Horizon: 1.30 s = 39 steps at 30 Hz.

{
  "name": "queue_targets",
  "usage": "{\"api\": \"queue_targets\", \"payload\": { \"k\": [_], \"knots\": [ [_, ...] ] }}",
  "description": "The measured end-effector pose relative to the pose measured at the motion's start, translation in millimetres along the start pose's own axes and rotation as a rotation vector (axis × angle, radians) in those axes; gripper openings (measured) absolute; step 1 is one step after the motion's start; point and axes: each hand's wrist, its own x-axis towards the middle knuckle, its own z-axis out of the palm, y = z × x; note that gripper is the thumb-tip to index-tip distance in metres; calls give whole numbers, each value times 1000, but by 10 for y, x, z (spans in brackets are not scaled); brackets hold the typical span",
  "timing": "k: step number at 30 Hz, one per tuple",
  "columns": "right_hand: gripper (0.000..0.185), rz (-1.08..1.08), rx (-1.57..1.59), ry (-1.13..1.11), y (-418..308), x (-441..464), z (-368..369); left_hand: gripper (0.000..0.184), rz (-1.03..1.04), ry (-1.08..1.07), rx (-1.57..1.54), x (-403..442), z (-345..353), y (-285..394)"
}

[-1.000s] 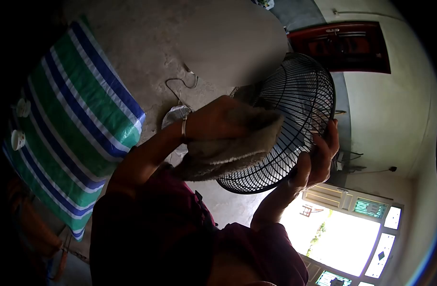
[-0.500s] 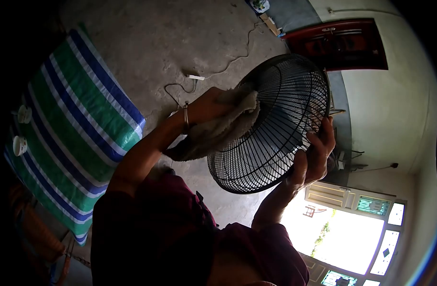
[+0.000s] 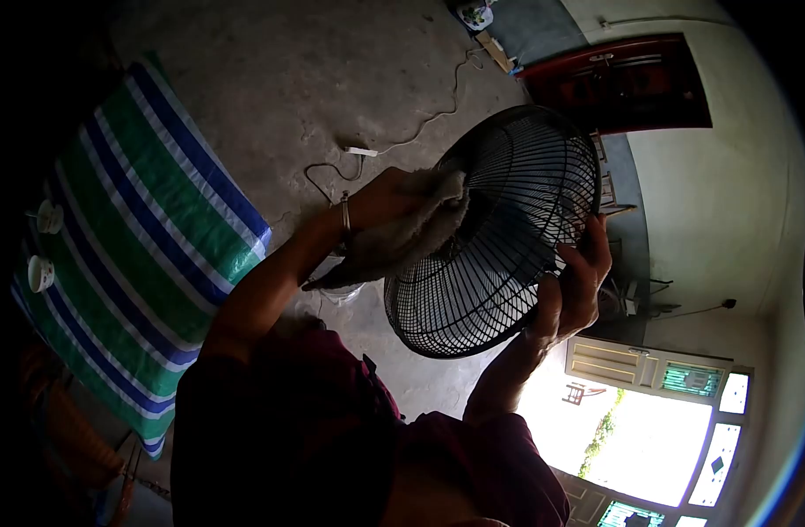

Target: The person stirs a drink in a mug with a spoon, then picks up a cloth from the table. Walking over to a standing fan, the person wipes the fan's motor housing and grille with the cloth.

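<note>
A round black wire fan guard [image 3: 508,220] is held up in front of my body, tilted. My right hand [image 3: 576,290] grips its rim on the right, with the thumb on the near side. My left hand [image 3: 387,200], with a bracelet at the wrist, is closed on a greyish-brown cloth [image 3: 398,241]. The cloth lies against the guard near its centre, and its loose end hangs down to the left. Folds of cloth hide most of the left fingers.
A table with a striped green, blue and white cover [image 3: 156,228] stands at left, bearing a white bowl [image 3: 40,273] and a cup [image 3: 49,216]. A power strip [image 3: 360,151] and its cord lie on the concrete floor. Beyond are a red door [image 3: 622,81] and a bright open doorway [image 3: 649,439].
The cloth and my left hand have shifted slightly down and left across the guard. The guard has tilted a little; my right hand keeps its grip on the rim.
</note>
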Motion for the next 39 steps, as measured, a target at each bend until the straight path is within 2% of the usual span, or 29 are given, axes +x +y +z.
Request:
{"api": "queue_targets", "payload": {
  "k": [1,3,5,6,7,9,10,11,13,14,15,17,18,19,21,22,23,25,27,29,31,33,34,35,36,38,39],
  "knots": [
    [33,-1,0,-1,18,-7,-19,44,-72,-71,-19,9,16,77],
    [33,-34,-18,-15,68,-14,-45,45,-72,-124,-104,47,37,160],
    [33,-33,-4,-9,67,-21,-37,45,25,-75,-39,32,144,458],
    [33,-33,7,-4,65,-17,-36,43,117,-35,20,72,112,277],
    [33,-32,3,-1,61,-11,-28,43,116,-41,20,104,69,220],
    [31,-28,-14,-13,48,8,3,38,-46,42,124,166,-43,124],
    [31,-28,-32,-22,49,5,4,39,-20,-7,280,190,-114,-51],
    [31,-30,-32,-20,35,2,6,39,-17,-8,282,166,-137,-217],
    [32,-42,-86,-74,6,2,13,36,-284,36,239,145,-146,-255],
    [31,-41,-92,-80,-18,9,12,35,-267,82,-9,131,-106,-275],
    [31,-40,-94,-79,-16,9,12,35,-267,80,-9,136,-77,-234],
    [29,-27,-42,-17,-7,13,6,36,494,39,691,171,-24,-124],
    [29,-26,-43,-16,10,3,-13,38,-58,-20,-80,133,46,245],
    [30,-45,-44,-26,42,-11,-37,38,-57,-21,-80,173,74,265],
    [31,-65,-43,-35,51,-10,-43,45,409,-106,218,241,120,383],
    [32,-47,-54,-33,32,-7,-44,37,551,59,371,264,198,519],
    [32,-29,-67,-29,15,-12,-55,37,552,54,370,283,177,488],
    [32,-44,-79,-41,57,-3,-49,34,255,74,323,393,72,319],
    [33,-61,-88,-56,58,6,-28,37,224,131,336,488,0,116],
    [30,-11,-24,-18,6,25,32,40,-124,139,411,522,-123,-115],
    [30,-30,-43,-20,5,35,32,42,-184,126,376,519,-105,-193],
    [30,-24,-30,-6,-15,11,18,47,449,184,791,455,-8,-217],
    [30,-18,-28,-4,-11,10,0,51,578,180,900,476,6,-239],
    [30,-13,-30,-6,-13,2,-10,51,574,177,897,483,33,-232],
    [30,9,-47,0,-21,-4,-20,50,515,115,737,487,71,-83],
    [30,-10,-73,2,16,0,-38,40,426,76,587,426,186,615],
    [30,-10,-73,3,19,4,-32,40,427,76,588,496,223,609]
  ]
}}
